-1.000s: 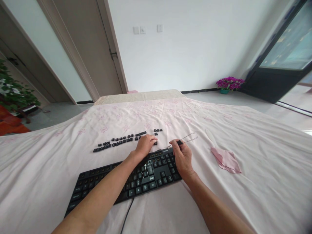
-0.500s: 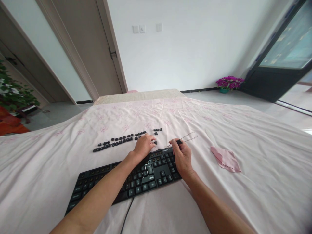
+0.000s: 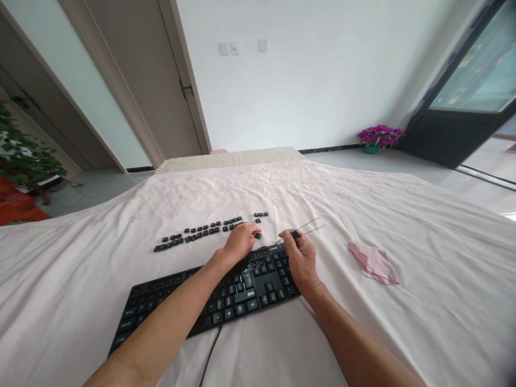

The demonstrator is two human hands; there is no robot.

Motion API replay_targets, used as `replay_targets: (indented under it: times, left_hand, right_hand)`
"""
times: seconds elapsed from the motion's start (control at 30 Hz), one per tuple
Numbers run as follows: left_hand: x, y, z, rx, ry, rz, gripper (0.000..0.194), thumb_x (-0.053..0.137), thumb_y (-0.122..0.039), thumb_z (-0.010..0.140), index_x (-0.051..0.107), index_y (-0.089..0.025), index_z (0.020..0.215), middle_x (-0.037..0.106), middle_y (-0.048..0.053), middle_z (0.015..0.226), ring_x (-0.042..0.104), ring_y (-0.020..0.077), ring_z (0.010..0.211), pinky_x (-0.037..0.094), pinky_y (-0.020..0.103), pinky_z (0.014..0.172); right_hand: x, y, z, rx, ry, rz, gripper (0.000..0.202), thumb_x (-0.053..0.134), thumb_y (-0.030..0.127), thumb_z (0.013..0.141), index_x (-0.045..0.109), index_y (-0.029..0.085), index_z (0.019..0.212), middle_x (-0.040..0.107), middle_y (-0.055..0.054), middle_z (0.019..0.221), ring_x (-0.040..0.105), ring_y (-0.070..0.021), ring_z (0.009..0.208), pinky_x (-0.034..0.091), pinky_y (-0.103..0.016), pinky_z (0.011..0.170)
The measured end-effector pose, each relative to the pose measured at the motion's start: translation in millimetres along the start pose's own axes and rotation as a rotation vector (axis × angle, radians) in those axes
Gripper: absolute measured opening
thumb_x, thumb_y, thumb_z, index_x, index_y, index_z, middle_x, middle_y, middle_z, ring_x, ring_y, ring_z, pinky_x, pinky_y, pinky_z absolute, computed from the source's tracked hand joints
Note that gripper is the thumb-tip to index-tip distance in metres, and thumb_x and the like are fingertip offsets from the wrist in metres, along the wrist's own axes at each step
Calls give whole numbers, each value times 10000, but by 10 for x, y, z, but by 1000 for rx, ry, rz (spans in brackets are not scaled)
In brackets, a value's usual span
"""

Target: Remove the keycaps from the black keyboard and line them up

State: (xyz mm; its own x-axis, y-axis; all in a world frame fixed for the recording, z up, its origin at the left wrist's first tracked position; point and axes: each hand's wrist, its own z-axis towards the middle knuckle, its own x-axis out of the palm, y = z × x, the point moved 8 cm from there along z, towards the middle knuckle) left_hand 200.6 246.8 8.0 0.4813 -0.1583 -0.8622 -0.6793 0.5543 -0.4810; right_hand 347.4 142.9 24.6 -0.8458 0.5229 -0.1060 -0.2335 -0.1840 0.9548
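Observation:
Beyond the back edge of a black keyboard (image 3: 266, 286), my left hand (image 3: 241, 240) has its thumb and fingertips together on a small black keycap (image 3: 258, 235) at the cloth. My right hand (image 3: 300, 258) is closed round the black handle of a wire keycap puller (image 3: 297, 235), by the keyboard's right end. The puller's thin wire loops (image 3: 314, 224) point away to the right. Loose keycaps lie in two rows (image 3: 201, 232) left of my left hand, partly covered by it. My left forearm hides much of the keyboard, whose upper rows show bare key sockets.
A small group of keycaps (image 3: 261, 214) lies past my left hand. To the right is a folded pink cloth (image 3: 374, 263). The keyboard's cable (image 3: 210, 355) runs toward me over the pale pink flowered bedspread (image 3: 435, 301).
My left fingers have shifted slightly right and closed in on the keycap. My right hand and the puller have stayed nearly still.

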Motion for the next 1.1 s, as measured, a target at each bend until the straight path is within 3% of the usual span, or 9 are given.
replay_targets:
  times: [0.2, 0.4, 0.57, 0.83, 1.1]
  left_hand:
    - [38, 26, 12, -92, -18, -40, 367, 686, -176, 710, 687, -200, 1077, 713, 44, 979, 642, 180, 885, 487, 262, 801]
    - [37, 22, -11, -131, -31, 0, 385, 640, -131, 746, 665, -234, 1116, 713, 32, 1026, 641, 176, 919, 476, 251, 786]
    - [12, -24, -29, -98, -45, 44, 413, 623, -104, 753, 645, -227, 1148, 693, 31, 1066, 634, 170, 933, 472, 246, 824]
    - [-19, -120, -52, -56, -50, 178, 365, 657, -193, 791, 621, -233, 1151, 638, 32, 1124, 623, 163, 968, 467, 247, 878]
    - [14, -193, -25, 24, -15, 289, 373, 567, -132, 840, 586, -226, 1201, 677, 53, 1130, 629, 188, 1038, 474, 282, 885]
  right_hand:
    - [6, -15, 2, -1, 3, 6, 284, 528, 432, 877, 653, 187, 807, 570, 14, 644, 477, -139, 582, 346, -251, 543]
    - [14, -29, 2, 2, 10, 19, 287, 533, 440, 881, 645, 187, 804, 554, 18, 637, 467, -136, 578, 349, -250, 548]
    - [12, -33, 3, 2, 13, 13, 312, 530, 459, 884, 651, 179, 818, 554, 19, 632, 468, -136, 572, 357, -252, 553]
    - [10, -33, 6, -2, 16, -2, 304, 538, 454, 892, 647, 178, 825, 567, 20, 672, 467, -123, 580, 354, -241, 557]
    - [15, -46, 4, -11, 26, 8, 301, 529, 450, 899, 649, 180, 843, 563, 17, 671, 471, -126, 588, 354, -237, 547]
